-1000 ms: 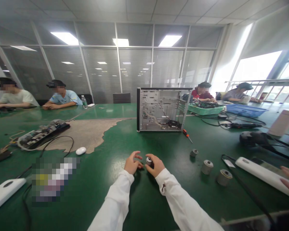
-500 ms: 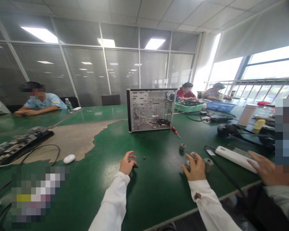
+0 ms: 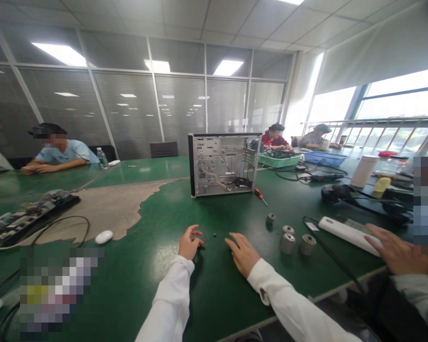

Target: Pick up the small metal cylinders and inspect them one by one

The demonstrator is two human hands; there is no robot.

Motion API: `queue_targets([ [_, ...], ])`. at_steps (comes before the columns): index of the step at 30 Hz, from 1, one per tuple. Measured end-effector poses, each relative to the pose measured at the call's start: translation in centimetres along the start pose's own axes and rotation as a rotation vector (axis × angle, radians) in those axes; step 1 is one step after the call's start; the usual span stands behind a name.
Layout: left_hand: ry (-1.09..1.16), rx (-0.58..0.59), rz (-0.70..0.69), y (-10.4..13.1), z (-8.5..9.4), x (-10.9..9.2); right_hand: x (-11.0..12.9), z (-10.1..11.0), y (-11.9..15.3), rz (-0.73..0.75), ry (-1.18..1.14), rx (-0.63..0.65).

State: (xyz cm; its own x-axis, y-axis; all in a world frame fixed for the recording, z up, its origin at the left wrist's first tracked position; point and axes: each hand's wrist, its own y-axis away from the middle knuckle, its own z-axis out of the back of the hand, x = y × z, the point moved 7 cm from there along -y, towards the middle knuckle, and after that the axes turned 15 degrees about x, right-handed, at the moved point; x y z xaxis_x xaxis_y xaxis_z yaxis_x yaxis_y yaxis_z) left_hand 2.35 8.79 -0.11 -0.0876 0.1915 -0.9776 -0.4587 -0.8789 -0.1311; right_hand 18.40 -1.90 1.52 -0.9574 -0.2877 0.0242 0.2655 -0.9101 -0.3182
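My left hand (image 3: 190,242) is over the green table (image 3: 214,294), fingers apart and slightly curled, with nothing in it. Opposite it, my right hand (image 3: 243,252) is open too, fingers stretched toward the left. Between the two lies a tiny dark piece (image 3: 214,234), too small to name; neither hand touches it. To the right of my right hand stand several grey metal cylinders, among them a large one (image 3: 287,243), another (image 3: 307,245) and a smaller one (image 3: 270,219). Farther back an opened computer case (image 3: 224,166) stands upright, a screwdriver (image 3: 260,196) lying by its right corner.
A white power strip (image 3: 349,235) with a black cable lies at right, a co-worker's hand (image 3: 395,249) on it. Green (image 3: 280,160) and blue (image 3: 326,158) baskets stand behind. At left are a circuit board (image 3: 32,213), a white mouse (image 3: 104,236) and a torn brown patch.
My right hand has moved left, away from the metal cylinders, which now show uncovered, and is near the tiny dark piece. My left hand has hardly moved.
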Motion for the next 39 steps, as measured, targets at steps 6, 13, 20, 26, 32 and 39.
queue_targets([
  [6, -0.001, -0.013, 0.008, 0.1, 0.2, 0.1, 1.9, -3.2, -6.5, -0.044, -0.095, 0.102],
  [13, -0.019, -0.019, 0.019, 0.0, 0.3, 0.3, 0.4, -2.6, -3.7, 0.037, -0.169, 0.070],
  [20, -0.038, -0.002, -0.012, -0.3, 0.2, 0.7, -8.9, 4.5, 6.6, -0.279, -0.078, -0.382],
  [26, -0.039, -0.001, -0.006, -0.2, 0.2, 0.5, -14.6, 7.4, 10.0, -0.494, 0.179, -0.422],
  [32, -0.003, -0.012, 0.006, 0.1, 0.2, 0.2, -14.6, 6.5, 8.9, -0.459, 0.263, -0.283],
  [39, -0.017, -0.010, 0.012, 0.0, 0.1, 0.2, -14.5, 6.4, 9.3, -0.506, 0.289, -0.302],
])
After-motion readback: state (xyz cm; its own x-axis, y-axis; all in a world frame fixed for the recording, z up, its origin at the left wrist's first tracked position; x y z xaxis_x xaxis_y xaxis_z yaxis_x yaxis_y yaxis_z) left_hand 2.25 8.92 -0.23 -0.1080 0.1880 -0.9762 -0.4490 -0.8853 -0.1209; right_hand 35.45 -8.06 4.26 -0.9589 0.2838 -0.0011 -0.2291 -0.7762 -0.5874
